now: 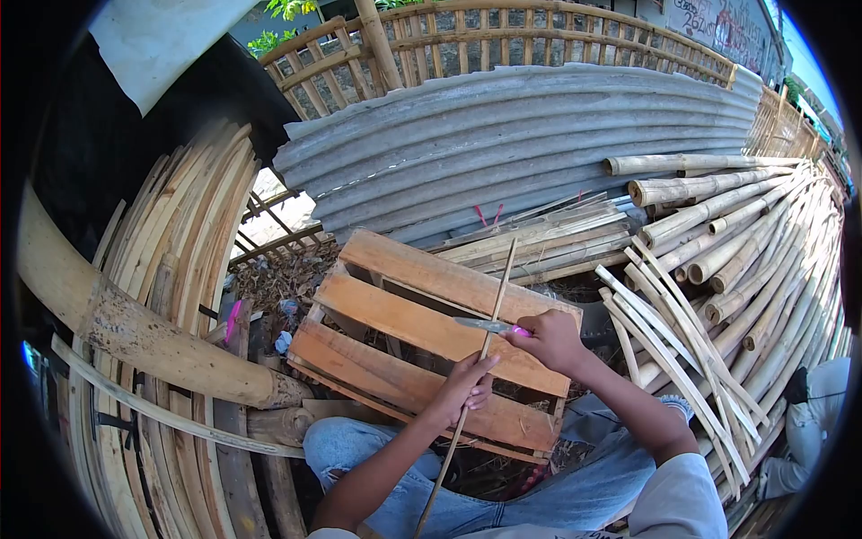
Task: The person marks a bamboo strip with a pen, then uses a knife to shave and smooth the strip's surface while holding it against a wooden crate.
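My left hand (464, 388) is closed around a thin bamboo stick (505, 274), which slants from my lap up over an orange-brown slatted wooden crate (386, 313). A little above that grip, my right hand (549, 341) is closed on a knife with a bright pink handle. The knife's grey blade (479, 324) lies across the stick and appears to touch it. Both hands are over the crate, which sits in front of my knees.
Split bamboo strips (171, 260) lean at the left beside a thick bamboo pole (153, 341). Bamboo poles (709, 211) and pale strips (687, 359) are piled at the right. Behind the crate stand corrugated sheeting (521, 135) and a bamboo fence (503, 36). Another person's leg (822, 413) shows far right.
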### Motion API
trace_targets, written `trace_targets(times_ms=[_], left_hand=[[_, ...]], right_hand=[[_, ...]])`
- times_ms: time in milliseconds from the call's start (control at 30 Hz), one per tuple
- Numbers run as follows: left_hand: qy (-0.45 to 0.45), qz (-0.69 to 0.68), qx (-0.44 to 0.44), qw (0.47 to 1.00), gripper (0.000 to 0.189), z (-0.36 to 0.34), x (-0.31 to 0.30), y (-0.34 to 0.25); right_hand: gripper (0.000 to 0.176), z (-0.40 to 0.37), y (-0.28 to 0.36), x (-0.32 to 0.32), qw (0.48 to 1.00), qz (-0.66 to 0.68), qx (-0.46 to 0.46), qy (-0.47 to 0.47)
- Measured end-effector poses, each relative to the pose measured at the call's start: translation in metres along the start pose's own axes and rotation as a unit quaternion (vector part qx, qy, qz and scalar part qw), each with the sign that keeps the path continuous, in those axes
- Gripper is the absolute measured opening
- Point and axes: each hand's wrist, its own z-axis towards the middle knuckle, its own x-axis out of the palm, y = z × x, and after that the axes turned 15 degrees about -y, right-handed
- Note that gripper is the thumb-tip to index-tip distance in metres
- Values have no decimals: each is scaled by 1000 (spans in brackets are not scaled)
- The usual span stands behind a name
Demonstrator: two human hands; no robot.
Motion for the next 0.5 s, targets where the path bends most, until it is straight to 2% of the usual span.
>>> trace_targets(times_ms=[67,100,167,233,333,400,433,500], left_hand=[[13,3,-3,1000,22,-2,-1,4],[26,6,-4,1000,22,-3,0,6],[26,4,-7,1000,22,-3,2,8],[20,4,-13,1000,22,-1,2,6],[9,-1,-13,1000,22,1,-3,4],[24,1,-13,1000,23,3,-5,8],[27,1,-13,1000,23,2,-4,9],[33,-14,-32,999,22,1,-1,11]], right_hand=[[47,20,-18,-14,994,-39,41,-89],[46,27,-20,-26,992,-36,93,-81],[47,24,-26,-21,995,-47,49,-77],[49,10,-4,-15,1000,9,21,11],[47,-3,-3,7,999,37,-21,19],[47,13,-19,-3,998,-20,12,-63],[48,23,-28,-11,995,-39,58,-73],[49,31,-44,-19,992,-56,81,-74]])
